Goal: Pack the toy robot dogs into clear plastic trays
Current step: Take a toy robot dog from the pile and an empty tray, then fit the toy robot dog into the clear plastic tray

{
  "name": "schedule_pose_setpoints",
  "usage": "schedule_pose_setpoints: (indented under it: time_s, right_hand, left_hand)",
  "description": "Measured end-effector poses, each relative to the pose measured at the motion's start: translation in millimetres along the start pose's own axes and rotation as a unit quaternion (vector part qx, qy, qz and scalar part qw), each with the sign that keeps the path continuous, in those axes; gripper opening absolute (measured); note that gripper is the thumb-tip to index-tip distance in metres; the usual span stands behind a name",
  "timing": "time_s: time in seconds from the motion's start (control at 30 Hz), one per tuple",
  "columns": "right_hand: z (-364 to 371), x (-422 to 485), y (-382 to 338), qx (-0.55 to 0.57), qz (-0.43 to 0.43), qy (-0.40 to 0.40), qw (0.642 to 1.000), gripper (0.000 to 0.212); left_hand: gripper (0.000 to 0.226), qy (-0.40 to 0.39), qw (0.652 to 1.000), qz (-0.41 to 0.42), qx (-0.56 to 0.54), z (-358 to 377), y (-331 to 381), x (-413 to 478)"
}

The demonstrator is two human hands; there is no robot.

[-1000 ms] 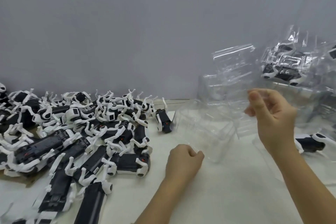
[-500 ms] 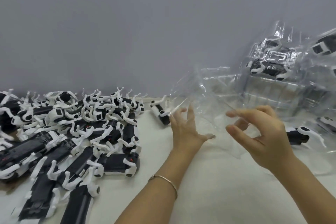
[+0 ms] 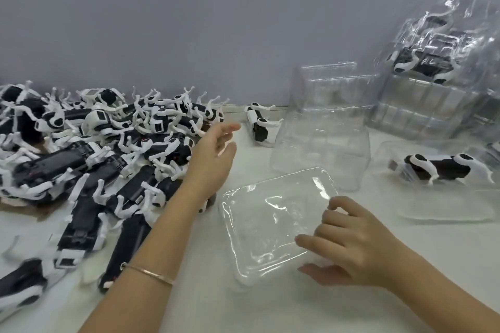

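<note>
A clear tray [image 3: 270,227] was laid flat on the white surface [image 3: 205,305]. The right hand [image 3: 359,246] was rested on its right edge, the grip loose, fingers spread. The left hand [image 3: 213,155] was held slack-fingered, nothing grasped, beside the heaped toy robot dogs [image 3: 94,149].
</note>
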State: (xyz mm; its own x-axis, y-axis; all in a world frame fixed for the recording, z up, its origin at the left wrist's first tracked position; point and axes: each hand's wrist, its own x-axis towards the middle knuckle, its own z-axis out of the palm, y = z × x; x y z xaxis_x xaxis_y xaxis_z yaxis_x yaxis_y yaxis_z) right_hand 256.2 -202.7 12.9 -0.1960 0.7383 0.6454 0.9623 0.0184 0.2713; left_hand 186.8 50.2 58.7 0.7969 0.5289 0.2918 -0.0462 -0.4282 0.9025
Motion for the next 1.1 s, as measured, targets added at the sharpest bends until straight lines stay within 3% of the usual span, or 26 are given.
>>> schedule_pose_setpoints:
  time_s: [0.1, 0.27, 0.33, 0.4, 0.47, 0.53, 0.57, 0.63, 0.67, 0.7, 0.83, 0.93, 1.03, 1.1]
  right_hand:
    - [0.7, 5.7, -1.0, 0.018, 0.021, -0.045, 0.999, 0.03]
    - [-8.6, 11.6, -2.6, 0.035, 0.05, -0.114, 0.992, 0.033]
    - [-12.3, 13.4, -2.9, 0.04, 0.059, -0.132, 0.989, 0.035]
    - [-16.7, 16.0, -2.7, 0.048, 0.075, -0.138, 0.986, 0.04]
    - [-20.8, 19.7, -3.8, 0.058, 0.1, -0.128, 0.985, 0.044]
    - [-22.9, 23.6, -7.2, 0.058, 0.123, -0.102, 0.985, 0.044]
    - [-23.5, 25.4, -9.5, 0.06, 0.135, -0.082, 0.986, 0.041]
    - [-24.0, 28.7, -12.2, 0.081, 0.173, -0.027, 0.981, 0.037]
    - [-24.7, 29.8, -11.9, 0.101, 0.201, 0.002, 0.974, 0.037]
    - [-25.9, 30.9, -10.4, 0.125, 0.234, 0.029, 0.964, 0.038]
    - [-32.6, 37.1, 5.1, 0.24, 0.386, 0.156, 0.877, 0.016]
    - [-39.2, 42.6, 19.9, 0.318, 0.459, 0.224, 0.799, 0.017]
    - [-43.1, 51.2, 28.3, 0.328, 0.481, 0.226, 0.781, 0.017]
    - [-39.5, 56.4, 29.9, 0.342, 0.487, 0.218, 0.773, 0.018]
  left_hand:
    - [0.038, -0.069, 0.989, 0.048, 0.121, 5.3, -6.7, -3.5]
    - [0.041, -0.093, 0.985, 0.062, 0.128, 5.5, -4.6, 2.9]
    - [0.041, -0.075, 0.993, 0.073, 0.058, 5.1, 1.4, 3.6]
    - [0.039, -0.056, 0.991, 0.075, -0.091, -1.8, 15.7, 2.5]
    - [0.04, -0.043, 0.989, 0.081, -0.114, -20.1, 27.2, 5.7]
    - [0.044, -0.088, 0.993, 0.044, 0.069, -43.3, 31.2, 12.3]
    - [0.046, -0.146, 0.968, 0.002, 0.202, -52.9, 29.4, 14.3]
    - [0.059, -0.272, 0.875, -0.093, 0.39, -61.6, 22.8, 12.5]
    - [0.066, -0.307, 0.843, -0.118, 0.425, -61.0, 17.3, 10.2]
    - [0.068, -0.315, 0.838, -0.125, 0.428, -58.5, 11.9, 8.3]
    - [0.048, -0.229, 0.885, -0.06, 0.401, -53.0, 5.7, 6.9]
    - [0.046, -0.154, 0.91, -0.032, 0.383, -53.4, 7.5, 8.2]
    - [0.066, -0.066, 0.941, 0.001, 0.332, -56.6, 19.7, 6.3]
    - [0.07, 0.001, 0.977, 0.011, 0.214, -59.6, 29.2, 6.0]
